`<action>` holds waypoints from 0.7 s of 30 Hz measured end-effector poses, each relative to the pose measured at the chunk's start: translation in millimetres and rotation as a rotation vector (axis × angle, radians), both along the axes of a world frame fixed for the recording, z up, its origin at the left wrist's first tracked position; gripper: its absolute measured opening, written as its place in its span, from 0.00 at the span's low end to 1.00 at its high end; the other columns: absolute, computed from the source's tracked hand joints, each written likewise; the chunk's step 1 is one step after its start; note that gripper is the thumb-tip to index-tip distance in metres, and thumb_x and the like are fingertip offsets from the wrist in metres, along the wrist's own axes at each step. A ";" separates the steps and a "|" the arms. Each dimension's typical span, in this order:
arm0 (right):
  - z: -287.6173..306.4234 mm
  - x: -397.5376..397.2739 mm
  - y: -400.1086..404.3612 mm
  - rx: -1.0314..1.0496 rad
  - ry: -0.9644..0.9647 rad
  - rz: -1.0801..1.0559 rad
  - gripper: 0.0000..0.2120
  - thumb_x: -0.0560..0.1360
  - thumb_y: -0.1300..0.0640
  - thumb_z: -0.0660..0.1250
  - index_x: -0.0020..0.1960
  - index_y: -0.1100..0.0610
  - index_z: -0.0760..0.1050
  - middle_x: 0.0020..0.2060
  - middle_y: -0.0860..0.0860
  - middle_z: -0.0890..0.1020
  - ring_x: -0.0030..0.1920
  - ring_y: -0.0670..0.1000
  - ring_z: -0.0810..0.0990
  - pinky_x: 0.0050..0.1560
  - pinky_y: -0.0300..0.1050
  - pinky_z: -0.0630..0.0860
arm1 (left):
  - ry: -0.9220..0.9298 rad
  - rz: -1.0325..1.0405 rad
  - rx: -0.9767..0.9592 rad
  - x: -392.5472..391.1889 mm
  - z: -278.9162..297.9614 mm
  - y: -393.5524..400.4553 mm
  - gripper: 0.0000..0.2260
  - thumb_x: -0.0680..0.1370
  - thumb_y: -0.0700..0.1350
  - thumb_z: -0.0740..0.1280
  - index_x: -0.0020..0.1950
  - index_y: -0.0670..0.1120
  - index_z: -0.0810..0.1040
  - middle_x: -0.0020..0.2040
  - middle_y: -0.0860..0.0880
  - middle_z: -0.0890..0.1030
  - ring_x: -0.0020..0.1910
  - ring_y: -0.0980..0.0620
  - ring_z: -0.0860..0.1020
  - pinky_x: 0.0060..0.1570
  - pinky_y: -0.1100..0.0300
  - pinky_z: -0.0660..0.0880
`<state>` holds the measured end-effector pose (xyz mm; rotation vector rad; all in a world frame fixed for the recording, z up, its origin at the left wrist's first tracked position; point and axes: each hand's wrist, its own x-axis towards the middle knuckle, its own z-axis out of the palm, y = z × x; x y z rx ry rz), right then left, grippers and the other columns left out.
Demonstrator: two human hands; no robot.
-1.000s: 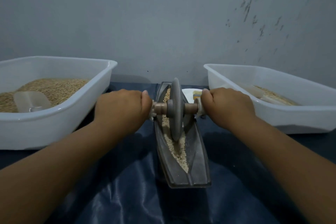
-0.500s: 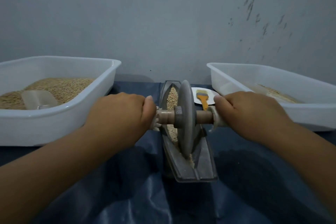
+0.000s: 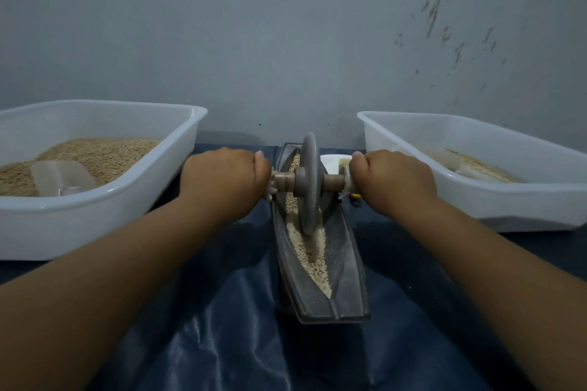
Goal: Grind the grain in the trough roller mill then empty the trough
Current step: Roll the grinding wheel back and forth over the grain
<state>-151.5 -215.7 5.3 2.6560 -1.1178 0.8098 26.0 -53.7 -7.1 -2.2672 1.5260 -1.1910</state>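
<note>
**Both hands on the roller axle, wheel in the trough**

Grip: left hand [image 3: 227,179] and right hand [image 3: 392,179] each closed in a fist round one end of the wooden axle [image 3: 333,181], knuckles up, forearms reaching in from the near edge. The grey stone wheel [image 3: 309,184] stands upright on the axle between the fists, its lower rim down in the grain [image 3: 313,251].

Trough [image 3: 344,273]: dark, boat-shaped, lengthwise away from the person, centre of the worktop. Pale crushed grain lies along its groove, mostly nearer than the wheel.

Surface: worktop covered in a glossy dark-blue cloth [image 3: 222,336], creased and wrinkled left of the trough.

Left of the trough, a white tub [image 3: 127,197] heaped with brown grain, a clear scoop [image 3: 62,178] lying in it. Right of the trough, a second white tub [image 3: 476,200] with a thinner layer. Just behind the right fist, a small white plate [image 3: 330,162], partly hidden.

Room: plain grey wall [image 3: 286,35] directly beyond the trough, dark scuffs upper right. Light dim.
</note>
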 end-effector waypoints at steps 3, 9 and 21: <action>-5.2 -19.0 13.5 0.040 0.003 0.025 0.16 0.79 0.53 0.50 0.32 0.52 0.64 0.31 0.49 0.70 0.32 0.52 0.68 0.32 0.45 0.62 | -0.006 -0.070 0.030 -14.6 3.7 16.9 0.15 0.79 0.43 0.54 0.64 0.41 0.64 0.44 0.44 0.75 0.36 0.45 0.71 0.32 0.56 0.66; -3.9 -54.6 36.1 0.008 -0.012 0.037 0.25 0.78 0.41 0.45 0.28 0.50 0.65 0.26 0.48 0.72 0.30 0.48 0.69 0.29 0.44 0.59 | 0.138 -0.198 -0.110 -37.3 14.6 41.2 0.17 0.81 0.42 0.46 0.38 0.43 0.70 0.27 0.49 0.67 0.23 0.49 0.66 0.26 0.60 0.62; -2.0 6.2 -12.0 0.161 -0.043 -0.018 0.21 0.81 0.47 0.46 0.35 0.51 0.70 0.36 0.53 0.73 0.38 0.56 0.71 0.41 0.47 0.66 | -0.012 -0.030 -0.046 -1.6 8.9 -12.5 0.18 0.81 0.45 0.49 0.69 0.41 0.63 0.51 0.44 0.77 0.43 0.45 0.76 0.35 0.55 0.66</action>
